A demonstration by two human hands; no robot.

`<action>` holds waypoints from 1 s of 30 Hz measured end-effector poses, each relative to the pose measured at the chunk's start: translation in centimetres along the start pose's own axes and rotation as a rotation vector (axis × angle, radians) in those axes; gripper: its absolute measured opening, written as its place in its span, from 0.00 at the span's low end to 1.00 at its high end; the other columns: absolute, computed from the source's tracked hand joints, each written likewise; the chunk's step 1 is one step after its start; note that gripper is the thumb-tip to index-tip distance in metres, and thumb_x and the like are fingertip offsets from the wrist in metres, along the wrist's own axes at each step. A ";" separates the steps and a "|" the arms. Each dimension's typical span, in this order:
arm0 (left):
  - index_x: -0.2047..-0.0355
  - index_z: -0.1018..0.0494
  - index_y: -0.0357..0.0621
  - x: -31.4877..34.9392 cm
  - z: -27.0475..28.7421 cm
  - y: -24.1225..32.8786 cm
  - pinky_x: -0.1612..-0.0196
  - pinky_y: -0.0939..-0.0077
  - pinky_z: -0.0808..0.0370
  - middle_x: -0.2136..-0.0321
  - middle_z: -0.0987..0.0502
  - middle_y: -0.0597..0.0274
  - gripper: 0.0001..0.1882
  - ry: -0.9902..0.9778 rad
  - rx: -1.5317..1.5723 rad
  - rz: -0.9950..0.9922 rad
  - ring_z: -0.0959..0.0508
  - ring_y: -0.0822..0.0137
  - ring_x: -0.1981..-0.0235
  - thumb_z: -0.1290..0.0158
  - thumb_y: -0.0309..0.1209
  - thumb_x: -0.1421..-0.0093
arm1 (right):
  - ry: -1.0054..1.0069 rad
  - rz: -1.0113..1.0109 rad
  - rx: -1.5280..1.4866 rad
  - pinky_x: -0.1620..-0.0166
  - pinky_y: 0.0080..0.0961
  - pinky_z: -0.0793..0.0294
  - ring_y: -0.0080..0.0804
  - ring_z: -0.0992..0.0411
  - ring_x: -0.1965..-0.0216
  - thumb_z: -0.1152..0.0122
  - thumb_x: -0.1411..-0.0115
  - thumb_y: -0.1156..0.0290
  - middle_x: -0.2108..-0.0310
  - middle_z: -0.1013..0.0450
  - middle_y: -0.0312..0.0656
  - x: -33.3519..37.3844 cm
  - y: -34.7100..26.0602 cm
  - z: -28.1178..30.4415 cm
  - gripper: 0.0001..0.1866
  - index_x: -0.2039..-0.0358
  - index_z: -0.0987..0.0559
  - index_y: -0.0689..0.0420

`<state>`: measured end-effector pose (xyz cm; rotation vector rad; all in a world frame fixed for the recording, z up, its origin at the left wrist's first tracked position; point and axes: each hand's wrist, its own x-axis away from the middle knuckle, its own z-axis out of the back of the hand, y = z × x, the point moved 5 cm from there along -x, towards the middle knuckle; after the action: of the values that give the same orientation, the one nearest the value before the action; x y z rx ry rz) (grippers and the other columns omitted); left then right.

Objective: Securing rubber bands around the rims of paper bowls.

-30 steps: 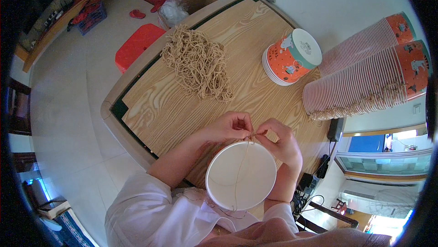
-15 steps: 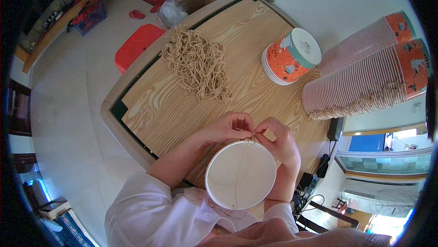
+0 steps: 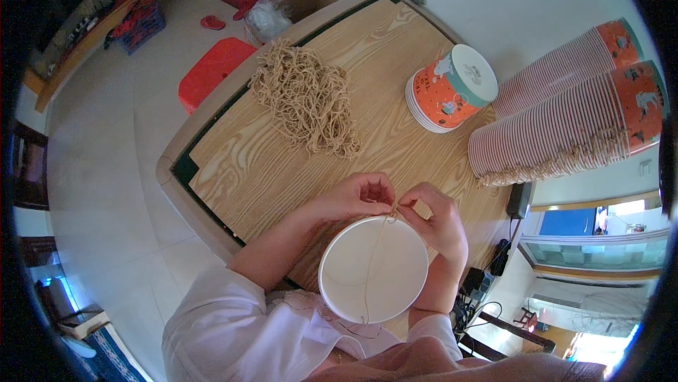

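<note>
Twine heap (image 3: 305,99): tangled, loose on the desk (image 3: 240,177).
Left hand (image 3: 357,195): grip pinching string (image 3: 392,218), thumb to finger.
Paper cup (image 3: 395,272): edge just below the pinch, mouth toward the camera, string crossing it.
Tying: seems the step in hand, though the loops are too small to read; next calls for drawing the ends snug.
Right hand (image 3: 439,223): grip pinching string too.
Cup stacks (image 3: 551,126): toward the right, rims nested.
</note>
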<state>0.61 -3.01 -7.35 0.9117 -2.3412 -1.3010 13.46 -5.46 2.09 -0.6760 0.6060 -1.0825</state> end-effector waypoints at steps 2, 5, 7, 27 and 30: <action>0.67 0.30 0.41 0.0 -0.2 0.1 0.63 0.82 0.29 0.70 0.26 0.66 0.09 0.009 -0.011 -0.006 0.27 0.77 0.67 0.43 0.26 0.47 | 0.002 0.002 0.012 0.66 0.23 0.31 0.33 0.28 0.70 0.38 0.55 0.84 0.74 0.28 0.41 0.0 0.2 -0.1 0.07 0.74 0.25 0.63; 0.67 0.29 0.41 -0.1 -0.1 -0.2 0.63 0.83 0.29 0.70 0.25 0.66 0.08 0.022 -0.046 -0.033 0.26 0.77 0.68 0.43 0.26 0.47 | -0.002 0.010 0.028 0.66 0.23 0.31 0.34 0.28 0.70 0.38 0.56 0.84 0.74 0.28 0.41 0.0 0.3 -0.3 0.07 0.74 0.25 0.62; 0.68 0.29 0.41 -0.1 -0.1 -0.2 0.64 0.83 0.29 0.71 0.25 0.66 0.08 0.026 -0.070 -0.052 0.26 0.77 0.68 0.43 0.26 0.47 | -0.006 0.016 0.031 0.66 0.24 0.30 0.34 0.28 0.70 0.38 0.56 0.84 0.74 0.28 0.42 -0.1 0.3 -0.3 0.08 0.74 0.25 0.62; 0.71 0.33 0.41 0.1 0.4 0.0 0.68 0.81 0.29 0.75 0.27 0.66 0.04 0.061 0.090 -0.041 0.27 0.76 0.73 0.48 0.24 0.45 | 0.006 -0.019 0.048 0.65 0.23 0.30 0.32 0.28 0.70 0.38 0.54 0.83 0.74 0.28 0.41 0.1 0.2 0.0 0.07 0.71 0.24 0.62; 0.70 0.33 0.41 0.1 0.6 -0.2 0.68 0.81 0.29 0.75 0.27 0.66 0.04 0.055 0.061 -0.060 0.27 0.76 0.73 0.48 0.25 0.45 | 0.008 -0.053 0.016 0.65 0.23 0.29 0.31 0.27 0.69 0.38 0.53 0.83 0.73 0.28 0.41 0.1 0.0 0.0 0.09 0.69 0.23 0.62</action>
<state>0.27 -2.76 -7.90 1.0308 -2.3400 -1.2164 13.52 -5.54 2.05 -0.6770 0.5883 -1.1386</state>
